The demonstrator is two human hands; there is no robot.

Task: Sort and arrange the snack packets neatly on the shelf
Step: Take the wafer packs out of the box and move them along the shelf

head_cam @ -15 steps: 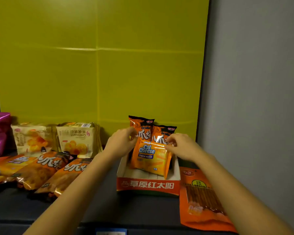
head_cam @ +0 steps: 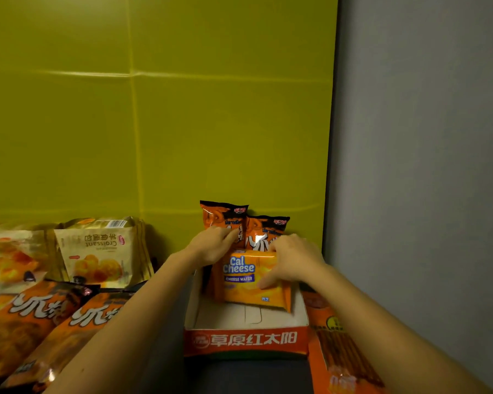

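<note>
Right hand [head_cam: 292, 260] moved onto "Cal Cheese" wafer packet [head_cam: 249, 280].

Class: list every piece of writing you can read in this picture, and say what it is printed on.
"Cal Cheese" and "CHEESE WAFER": orange wafer packet in the box.
"草原红太阳": red front of the cardboard box.
"Croissant", printed upside down: cream packet.
Script on the two upright orange packets: too blurred.

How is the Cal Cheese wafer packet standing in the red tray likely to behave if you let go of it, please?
The Cal Cheese packet probably tips easily: it stands on a narrow edge, leaning on the orange packets behind. Its glossy film looks slippery, so the right hand may need a firm pinch. It seems light and puffy; the wafers inside could crack if squeezed.
</note>
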